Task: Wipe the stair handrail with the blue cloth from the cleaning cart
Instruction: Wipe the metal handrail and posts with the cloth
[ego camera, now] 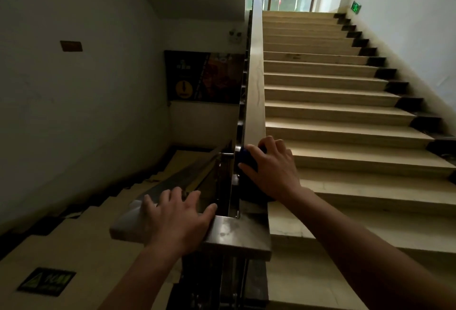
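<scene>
A flat metal stair handrail rises from the centre of the view toward the window above. At its lower end my right hand presses a dark blue cloth onto the rail; only a small bunch of cloth shows under the fingers and thumb. The rail turns into a flat horizontal section at the landing corner. My left hand lies palm down on that section with fingers spread, holding nothing. The cleaning cart is not in view.
Beige steps climb on the right to a landing with a window. A second flight descends on the left beside a white wall. A dark poster hangs on the wall behind the rail. A green floor sign lies at lower left.
</scene>
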